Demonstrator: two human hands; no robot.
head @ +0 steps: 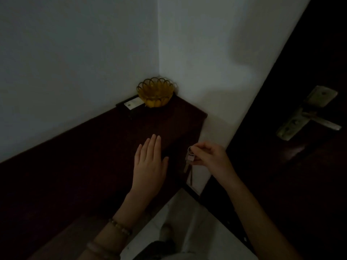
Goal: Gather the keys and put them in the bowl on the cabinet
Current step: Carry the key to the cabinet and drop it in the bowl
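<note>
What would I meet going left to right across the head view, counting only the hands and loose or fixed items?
Card → yellow bowl on the cabinet → left hand, flat and empty → keys → right hand pinching them → door handle.

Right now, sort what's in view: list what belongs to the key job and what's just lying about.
Belongs to the job:
- keys on a ring, pinched in the right hand
- yellow scalloped bowl in the corner
- dark cabinet top
- left hand, open and flat over the cabinet

Just lying about:
- white card on a dark box beside the bowl
- door handle
</note>
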